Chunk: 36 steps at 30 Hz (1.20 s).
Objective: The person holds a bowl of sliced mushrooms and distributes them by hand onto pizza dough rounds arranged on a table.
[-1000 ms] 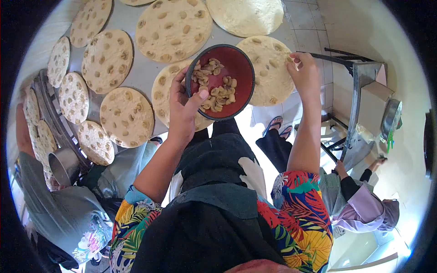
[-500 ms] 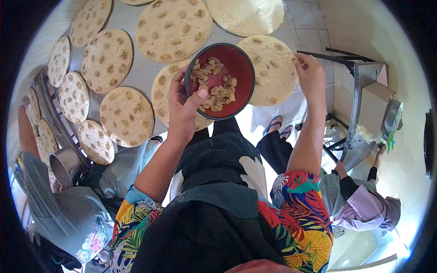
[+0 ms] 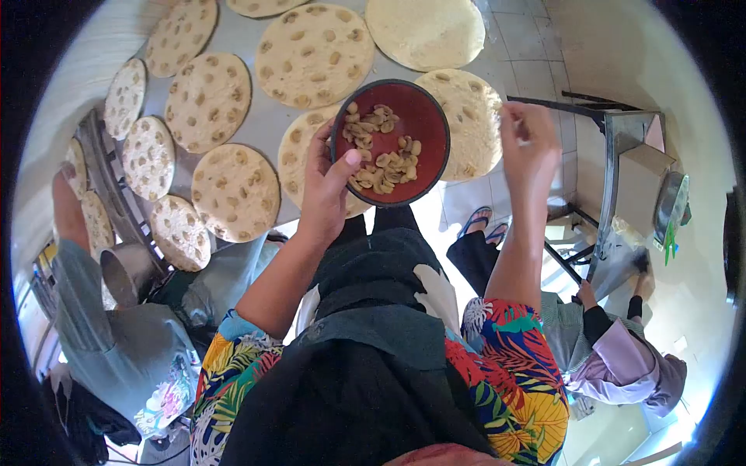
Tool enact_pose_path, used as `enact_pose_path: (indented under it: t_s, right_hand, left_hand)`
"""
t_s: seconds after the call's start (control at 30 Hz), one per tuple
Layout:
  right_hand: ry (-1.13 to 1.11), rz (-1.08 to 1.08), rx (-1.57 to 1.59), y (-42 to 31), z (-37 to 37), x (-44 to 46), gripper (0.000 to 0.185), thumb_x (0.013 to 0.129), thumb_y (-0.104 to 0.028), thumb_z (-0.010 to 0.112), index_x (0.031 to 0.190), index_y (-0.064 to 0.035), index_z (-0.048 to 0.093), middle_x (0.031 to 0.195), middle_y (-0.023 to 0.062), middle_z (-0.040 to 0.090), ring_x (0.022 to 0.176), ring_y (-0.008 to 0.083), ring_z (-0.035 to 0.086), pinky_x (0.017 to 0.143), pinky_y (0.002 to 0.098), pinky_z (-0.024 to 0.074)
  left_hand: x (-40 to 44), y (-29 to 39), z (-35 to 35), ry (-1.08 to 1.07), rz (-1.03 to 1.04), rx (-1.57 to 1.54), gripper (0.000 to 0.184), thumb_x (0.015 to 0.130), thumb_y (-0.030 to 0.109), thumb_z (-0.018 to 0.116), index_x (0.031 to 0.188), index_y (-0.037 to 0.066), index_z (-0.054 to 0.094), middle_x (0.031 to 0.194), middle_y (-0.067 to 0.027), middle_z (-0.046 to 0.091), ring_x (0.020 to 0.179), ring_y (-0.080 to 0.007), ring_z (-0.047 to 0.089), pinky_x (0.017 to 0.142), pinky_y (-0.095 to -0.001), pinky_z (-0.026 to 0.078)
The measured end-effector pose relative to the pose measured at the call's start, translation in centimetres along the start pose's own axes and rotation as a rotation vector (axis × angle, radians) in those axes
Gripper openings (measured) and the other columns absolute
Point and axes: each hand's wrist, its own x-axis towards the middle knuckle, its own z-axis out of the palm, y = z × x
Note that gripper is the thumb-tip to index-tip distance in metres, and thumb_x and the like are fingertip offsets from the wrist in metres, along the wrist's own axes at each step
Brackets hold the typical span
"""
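Left grip: the left hand [image 3: 326, 186] is closed on the side of the red bowl [image 3: 423, 128], thumb over the rim and onto the inner wall, fingers outside; this likely steadies the bowl from one side and leaves its mouth open.
Right grip: the right hand [image 3: 532, 147] is curled narrow at the outer edge of the right-hand round [image 3: 474, 128]; blur hides whether the fingertips meet or pinch anything, so I cannot tell.
Bowl: raised in front of the body, between the two hands, partly covering the half-hidden round [image 3: 292, 159]; its place near the middle seems to suit reaching in from the right.
Pieces: what look like mushroom slices [image 3: 388, 171] lie in two loose clumps inside, against the side nearer the thumb, with red bottom showing beside them.
Rounds: flat, pale and dough-like, spread over the surface [image 3: 264, 116], probably spaced so each top can be reached; the upper middle round [image 3: 315, 58] is dotted with brown pieces, while the plain round [image 3: 426, 31] shows none.
Co-workers: one person's arm [image 3: 71, 210] is at the far left near a metal bowl [image 3: 127, 272]; another person [image 3: 622, 357] is at the right, well apart.
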Motion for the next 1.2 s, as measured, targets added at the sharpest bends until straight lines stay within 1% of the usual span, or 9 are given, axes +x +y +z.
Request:
enact_pose_path:
  t_s: [0.1, 0.23, 0.37, 0.57, 0.63, 0.67, 0.77, 0.9, 1.2]
  right_hand:
    - [-0.164, -0.159, 0.230, -4.6, 0.4, -2.5, 0.012, 0.078, -0.011, 0.067, 0.088, -0.0057, 0.063, 0.085, 0.0088, 0.062, 0.072, 0.0250, 0.061, 0.065, 0.0339, 0.0500]
    - [-0.357, -0.408, -0.209, -7.8, 0.8, -4.5, 0.012, 0.074, -0.010, 0.058, 0.084, -0.0044, 0.061, 0.082, 0.0091, 0.060, 0.082, 0.0270, 0.058, 0.068, 0.0387, 0.0492]
    - [-0.313, -0.575, -0.241, -9.6, 1.2, -7.1, 0.011, 0.071, -0.010, 0.056, 0.080, -0.0044, 0.060, 0.082, 0.0101, 0.060, 0.080, 0.0278, 0.057, 0.067, 0.0387, 0.0490]
    - [-0.417, -0.446, -0.132, -11.2, 0.1, -10.3, 0.009, 0.074, -0.006, 0.058, 0.081, -0.0021, 0.061, 0.083, 0.0127, 0.062, 0.083, 0.0289, 0.061, 0.071, 0.0401, 0.0499]
    - [-0.569, -0.190, 0.305, -11.7, -1.5, -10.4, 0.013, 0.073, -0.002, 0.063, 0.086, 0.0000, 0.062, 0.085, 0.0159, 0.065, 0.083, 0.0301, 0.064, 0.074, 0.0382, 0.0505]
    - [-0.611, -0.090, 0.477, -11.5, -2.0, -10.4, 0.017, 0.073, 0.001, 0.066, 0.090, 0.0004, 0.063, 0.084, 0.0137, 0.067, 0.079, 0.0242, 0.066, 0.073, 0.0326, 0.0511]
    - [-0.723, 0.028, 0.746, -10.7, -3.0, -9.9, 0.017, 0.077, 0.004, 0.064, 0.094, 0.0030, 0.063, 0.085, 0.0070, 0.066, 0.078, 0.0134, 0.063, 0.071, 0.0259, 0.0514]
    - [-0.740, 0.130, 0.965, -8.8, -4.9, -8.5, 0.019, 0.077, 0.003, 0.067, 0.096, 0.0026, 0.063, 0.086, 0.0083, 0.066, 0.079, 0.0133, 0.063, 0.072, 0.0255, 0.0514]
    - [-0.391, 0.231, 0.738, 1.0, -5.6, -4.9, 0.020, 0.075, -0.003, 0.069, 0.093, 0.0042, 0.065, 0.079, 0.0076, 0.067, 0.069, 0.0130, 0.062, 0.065, 0.0249, 0.0505]
  left_hand:
    - [-1.6, 1.0, 0.5, -0.019, 0.044, 0.040, 0.065, 0.083, 0.019, 0.066, 0.135, 0.001, 0.031, 0.125, -0.0131, 0.047, 0.117, -0.0211, 0.048, 0.101, -0.0355, 0.039]
    - [-4.0, 2.6, 1.7, -0.043, 0.109, 0.139, 0.067, 0.080, 0.016, 0.070, 0.135, 0.002, 0.033, 0.113, -0.0109, 0.053, 0.107, -0.0185, 0.052, 0.094, -0.0328, 0.042]
    - [-6.9, 4.2, 1.9, -0.039, 0.137, 0.283, 0.071, 0.076, 0.017, 0.075, 0.134, 0.004, 0.036, 0.106, -0.0105, 0.054, 0.096, -0.0160, 0.054, 0.088, -0.0301, 0.044]
    - [-10.6, 3.8, -0.4, -0.004, 0.089, 0.237, 0.070, 0.076, 0.020, 0.076, 0.133, 0.003, 0.038, 0.100, -0.0089, 0.054, 0.095, -0.0156, 0.054, 0.084, -0.0293, 0.045]
    - [-12.2, 3.9, -1.0, 0.033, 0.093, 0.216, 0.070, 0.076, 0.021, 0.076, 0.133, 0.002, 0.038, 0.100, -0.0087, 0.053, 0.095, -0.0159, 0.054, 0.084, -0.0297, 0.045]
    - [-12.3, 4.0, -0.9, 0.043, 0.087, 0.216, 0.071, 0.076, 0.022, 0.076, 0.132, 0.001, 0.038, 0.100, -0.0085, 0.053, 0.095, -0.0162, 0.054, 0.084, -0.0301, 0.045]
    - [-13.0, 4.6, -0.5, 0.052, 0.093, 0.196, 0.072, 0.076, 0.023, 0.076, 0.132, 0.000, 0.037, 0.103, -0.0094, 0.053, 0.097, -0.0169, 0.053, 0.085, -0.0308, 0.046]
    - [-13.7, 4.8, 0.5, 0.081, 0.136, 0.135, 0.071, 0.077, 0.024, 0.076, 0.131, 0.001, 0.037, 0.107, -0.0111, 0.053, 0.095, -0.0169, 0.055, 0.083, -0.0294, 0.047]
    - [-14.1, 2.5, -2.2, 0.246, 0.090, 0.008, 0.059, 0.083, 0.025, 0.067, 0.131, 0.007, 0.038, 0.117, -0.0114, 0.051, 0.106, -0.0219, 0.054, 0.082, -0.0383, 0.049]
